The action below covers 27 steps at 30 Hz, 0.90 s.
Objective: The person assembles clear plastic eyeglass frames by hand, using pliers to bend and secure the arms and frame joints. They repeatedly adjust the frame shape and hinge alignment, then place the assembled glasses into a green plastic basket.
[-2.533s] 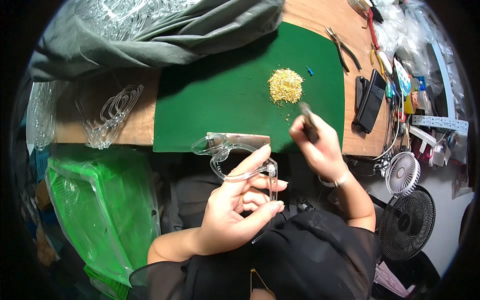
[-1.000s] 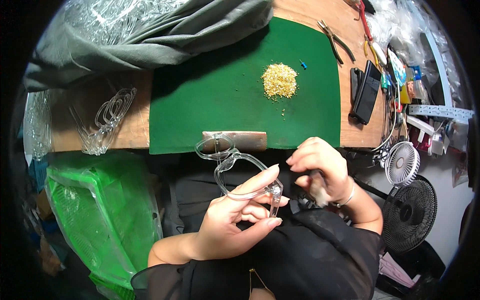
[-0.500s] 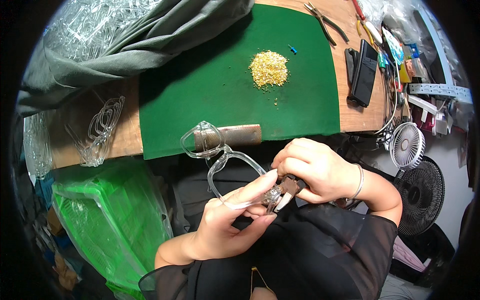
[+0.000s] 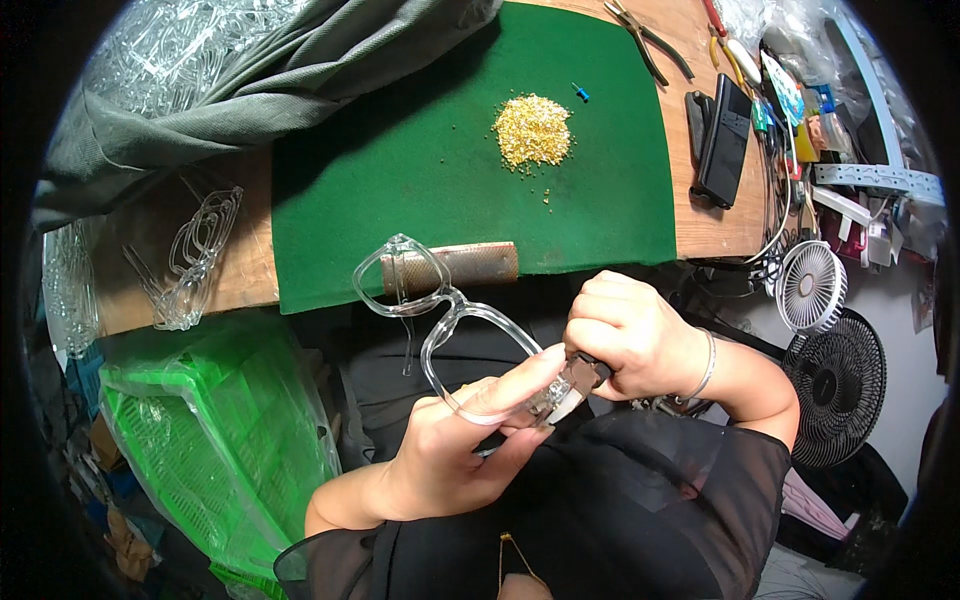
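Observation:
Between the fingers and thumb of my left hand (image 4: 435,455) is a clear plastic eyeglass frame (image 4: 457,300), closed on its near end. Its far rim reaches out over the mat's front edge, and one thin temple hangs below that rim. My right hand (image 4: 635,335) is wrapped round the dark handles of a pair of pliers (image 4: 582,376). The brownish jaws meet the frame's hinge corner, right by my left fingertips. What exactly lies between the jaws is too small to make out.
A green mat (image 4: 390,180) bears a pile of tiny gold pieces (image 4: 532,132), a blue push pin (image 4: 581,93) and a textured metal bar (image 4: 490,264). Clear frames (image 4: 200,260) lie left, above a green crate (image 4: 200,420). Spare pliers (image 4: 640,40), a phone (image 4: 726,140) and fans (image 4: 811,287) are right.
My right hand and the pliers have shifted slightly right. The eyeglass frame has turned a little, so its hanging temple shows more plainly. The whole view has moved slightly.

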Motion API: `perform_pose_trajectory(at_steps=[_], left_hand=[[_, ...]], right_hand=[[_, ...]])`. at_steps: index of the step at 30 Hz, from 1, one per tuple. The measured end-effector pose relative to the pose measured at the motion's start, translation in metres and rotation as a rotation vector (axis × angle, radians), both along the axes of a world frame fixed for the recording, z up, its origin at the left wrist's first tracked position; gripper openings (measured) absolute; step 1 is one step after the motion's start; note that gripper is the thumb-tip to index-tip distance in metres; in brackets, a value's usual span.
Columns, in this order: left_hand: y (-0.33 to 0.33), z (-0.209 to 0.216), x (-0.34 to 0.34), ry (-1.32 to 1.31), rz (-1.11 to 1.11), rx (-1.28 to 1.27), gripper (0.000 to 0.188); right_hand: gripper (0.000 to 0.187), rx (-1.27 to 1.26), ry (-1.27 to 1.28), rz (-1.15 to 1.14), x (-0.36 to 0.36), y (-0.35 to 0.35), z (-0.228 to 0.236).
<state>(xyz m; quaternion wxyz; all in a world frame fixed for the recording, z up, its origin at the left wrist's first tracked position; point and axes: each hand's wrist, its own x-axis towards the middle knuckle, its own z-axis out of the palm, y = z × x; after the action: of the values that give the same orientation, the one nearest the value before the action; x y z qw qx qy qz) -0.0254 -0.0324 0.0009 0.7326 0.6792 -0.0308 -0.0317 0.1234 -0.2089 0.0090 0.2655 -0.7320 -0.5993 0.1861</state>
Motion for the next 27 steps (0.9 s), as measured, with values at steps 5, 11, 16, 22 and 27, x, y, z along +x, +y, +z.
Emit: perform_pose_trajectory(at_steps=[5,11,16,22,27], left_hand=[[-0.0055,-0.0036,0.0010,-0.037,0.095,-0.032,0.061],[-0.0035,-0.0003,0.0056,-0.088,0.080,0.019,0.059],[-0.0047,-0.0023,0.0035,-0.094,0.060,0.001,0.058],[-0.0064,-0.0010,0.0016,-0.107,0.075,0.025,0.060],[-0.0067,-0.0018,0.0015,-0.132,0.081,0.121,0.062]], right_hand=[[0.030,0.117,0.023,0.010,0.0038,0.0046,-0.0037],[0.031,0.117,0.034,0.060,0.0065,0.0051,-0.0024],[0.027,0.102,-0.016,0.072,0.0051,0.0046,0.0001],[0.026,0.107,-0.071,0.052,0.0013,0.0025,-0.0011],[0.027,0.057,-0.054,0.056,-0.0006,0.0003,-0.0044]])
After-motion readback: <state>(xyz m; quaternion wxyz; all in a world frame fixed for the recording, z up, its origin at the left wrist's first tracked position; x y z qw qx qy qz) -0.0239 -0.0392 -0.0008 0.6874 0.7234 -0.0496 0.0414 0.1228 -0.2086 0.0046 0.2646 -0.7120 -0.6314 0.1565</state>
